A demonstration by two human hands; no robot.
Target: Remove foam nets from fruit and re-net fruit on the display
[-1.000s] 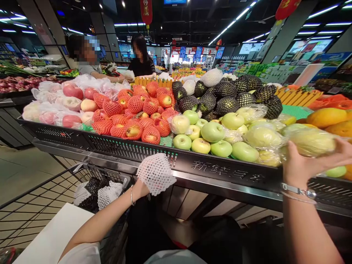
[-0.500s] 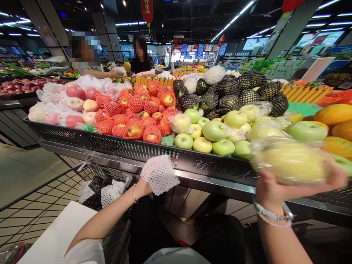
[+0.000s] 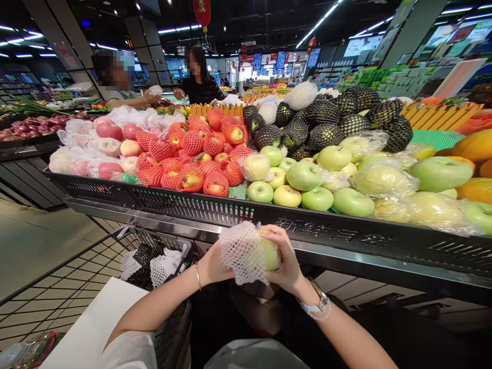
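In front of the display, my right hand (image 3: 288, 261) grips a pale green apple (image 3: 271, 253) by its right side. My left hand (image 3: 214, 264) holds a white foam net sleeve (image 3: 240, 251), its fingers mostly hidden behind the mesh. The sleeve's right side lies over the left part of the apple, and both hands are close together. Just beyond them is a pile of green apples (image 3: 303, 175), some in clear film, in the black tray (image 3: 334, 230).
Apples in red nets (image 3: 192, 179) and pink bagged apples (image 3: 107, 130) lie to the left, black-netted fruit (image 3: 321, 136) behind. At lower left stands a wire cart (image 3: 49, 287) with black and white foam nets (image 3: 165, 266) and a white board (image 3: 96, 323). Two people (image 3: 198, 77) stand across the display.
My right hand has come left from the pile's right side, bringing the apple to the foam net sleeve. My left hand has shifted slightly right. The sleeve now covers part of the apple.
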